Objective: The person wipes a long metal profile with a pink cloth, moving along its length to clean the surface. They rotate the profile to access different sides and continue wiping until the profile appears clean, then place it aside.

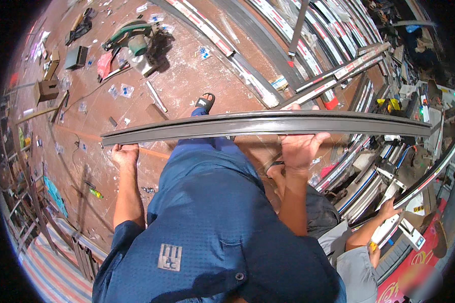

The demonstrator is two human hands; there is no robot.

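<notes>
A long dark grey metal profile (pixel 247 125) with grooves along its length spans the view crosswise in front of my body. Near its left end, my left hand (pixel 125 154) grips it from below, with the fingers partly hidden behind it. Farther along, right of the middle, my right hand (pixel 299 151) holds it palm up. The thumb points out to the right, and fingertips show above the far edge. The profile's right end reaches out past my right hand, over the piled stock.
A green circular saw (pixel 136 45) stands on the littered brown floor. Long profiles (pixel 268 45) lie at the back right. At right, a co-worker's hand (pixel 388 209) grips a long strip near stacked profiles (pixel 361 189). A striped sheet (pixel 50 257) lies lower left.
</notes>
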